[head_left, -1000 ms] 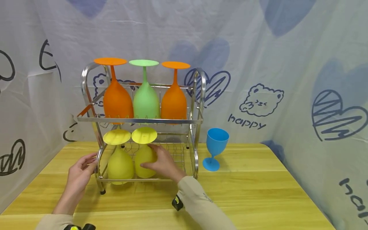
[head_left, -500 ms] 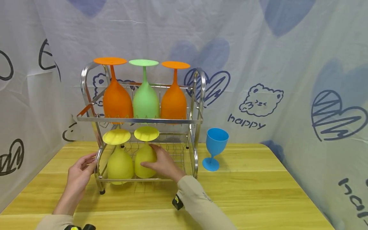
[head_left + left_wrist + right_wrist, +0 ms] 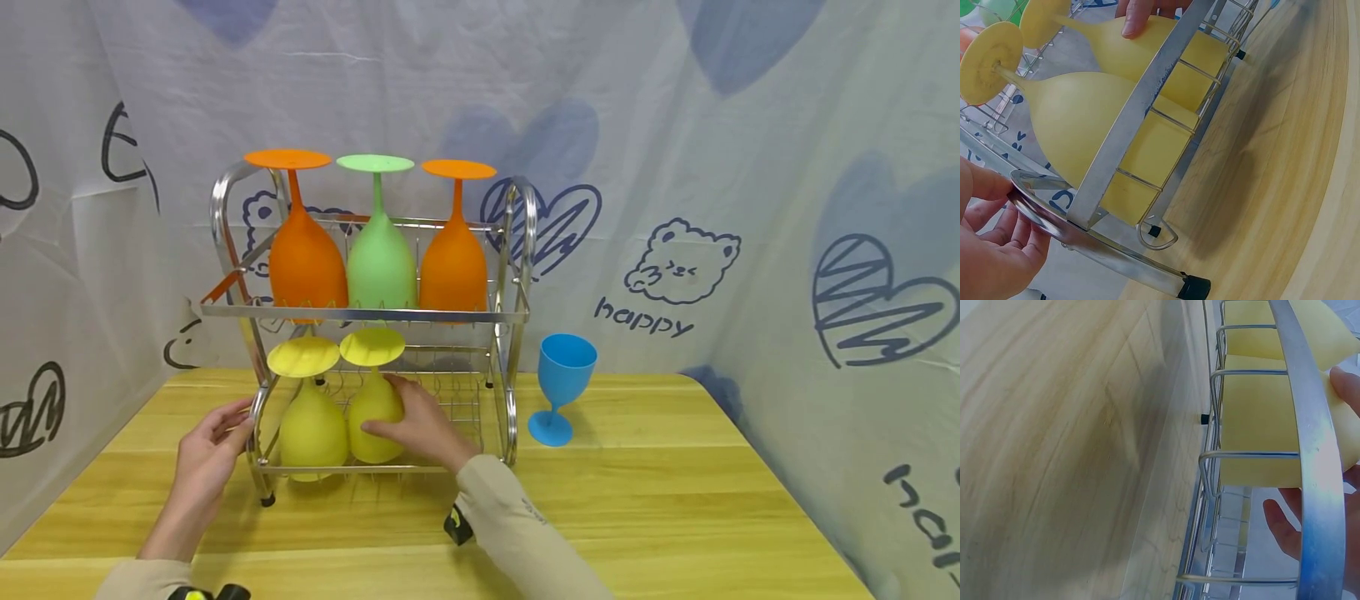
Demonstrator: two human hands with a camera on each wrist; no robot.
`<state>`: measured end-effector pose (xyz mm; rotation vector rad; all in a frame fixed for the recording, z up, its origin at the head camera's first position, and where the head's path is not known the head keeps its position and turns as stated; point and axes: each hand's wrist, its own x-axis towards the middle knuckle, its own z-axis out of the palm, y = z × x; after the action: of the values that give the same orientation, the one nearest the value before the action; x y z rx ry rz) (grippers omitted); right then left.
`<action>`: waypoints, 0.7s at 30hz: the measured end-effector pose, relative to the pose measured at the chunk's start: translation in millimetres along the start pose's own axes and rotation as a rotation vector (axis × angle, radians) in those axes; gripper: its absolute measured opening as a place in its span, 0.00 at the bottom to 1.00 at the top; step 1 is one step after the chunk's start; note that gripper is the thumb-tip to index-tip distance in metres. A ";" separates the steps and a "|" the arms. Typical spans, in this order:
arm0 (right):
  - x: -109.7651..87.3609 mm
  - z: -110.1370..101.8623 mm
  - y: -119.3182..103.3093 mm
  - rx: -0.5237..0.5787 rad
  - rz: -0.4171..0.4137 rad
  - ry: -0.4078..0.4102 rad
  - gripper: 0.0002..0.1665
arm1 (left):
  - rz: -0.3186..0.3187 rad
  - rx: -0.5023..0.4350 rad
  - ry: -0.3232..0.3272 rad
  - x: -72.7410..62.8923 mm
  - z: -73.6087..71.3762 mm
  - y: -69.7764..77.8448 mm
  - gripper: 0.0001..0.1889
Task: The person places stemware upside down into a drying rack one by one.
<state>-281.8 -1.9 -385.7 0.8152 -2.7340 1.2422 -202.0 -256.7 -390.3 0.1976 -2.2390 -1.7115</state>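
Note:
On the lower tier of a two-tier metal dish rack [image 3: 375, 315], two yellow goblets stand upside down. My right hand [image 3: 427, 425] holds the bowl of the right yellow goblet [image 3: 366, 408], thumb in front, its far fingers hidden. The left yellow goblet [image 3: 309, 429] stands close beside it at the rack's left end. In the right wrist view, my right hand's fingers [image 3: 1285, 531] reach around the goblet [image 3: 1254, 425] behind the front rail. My left hand [image 3: 206, 454] grips the rack's left side tube [image 3: 1054, 222] between thumb and fingers.
Above, an orange goblet [image 3: 306, 258], a light green goblet [image 3: 381, 262] and another orange goblet [image 3: 453, 267] stand inverted on the upper tier. A blue goblet [image 3: 566, 375] stands upright on the wooden table [image 3: 637, 492], right of the rack. Printed cloth [image 3: 637, 150] surrounds the table.
The right yellow goblet, held in my right hand, shifted slightly right, then back left towards the other yellow goblet. My left hand stays on the rack.

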 end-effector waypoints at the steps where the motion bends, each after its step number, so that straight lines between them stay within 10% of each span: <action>1: 0.2 0.4 0.6 0.001 0.002 0.001 0.48 | 0.002 -0.001 0.000 -0.1 -0.2 0.2 0.24; 21: -17.8 -24.2 -5.6 -0.004 0.032 0.005 0.51 | -0.002 0.007 -0.009 -0.2 -1.1 0.2 0.24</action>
<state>-268.3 20.2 -369.5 0.7696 -2.7556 1.2420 -201.4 -257.6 -389.9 0.1940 -2.2527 -1.7085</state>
